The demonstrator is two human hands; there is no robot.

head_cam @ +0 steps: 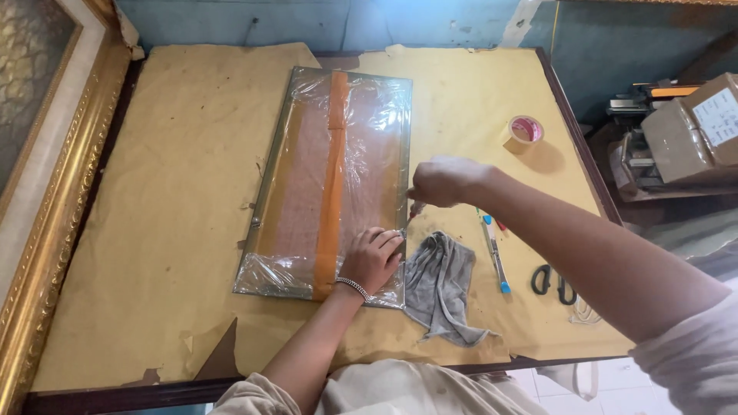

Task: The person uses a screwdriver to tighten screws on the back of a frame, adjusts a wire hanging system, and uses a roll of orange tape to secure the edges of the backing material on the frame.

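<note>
Table (154, 230): covered in tan paper, torn at the near left edge and creased throughout. A snag there could drag the sheet and shift everything on it.

Wrapped panel (330, 184): flat, glass-like, in clear plastic film with an orange strip down its middle, lying centre-table with its long side running near to far. It sits well in from the table edges, so a fall looks unlikely; a slip sideways under uneven pressure is my bigger worry.

Gilt frame (46, 192): leans at the far left, apart from the panel. Not in your way.

Grey cloth (440, 286): bunched just right of the panel's near right corner. It could catch under the edge if the panel slides.

Your left hand (373, 260): palm down, fingers spread on the film at the near right corner, pinning it, not clasping anything. The film is slick; the hand could skate.

Your right hand (442, 180): curled tight around a small tool, tip pointing down at the panel's right edge. I cannot tell what the tool is. If it is bladed, your left fingertips lie close along the same edge, and a slip toward you could meet them or score the surface beneath.

Tape roll (526, 129), scissors (553, 283), blue-tipped pen (494, 250): right side, under your forearm; a sleeve could sweep them.
</note>
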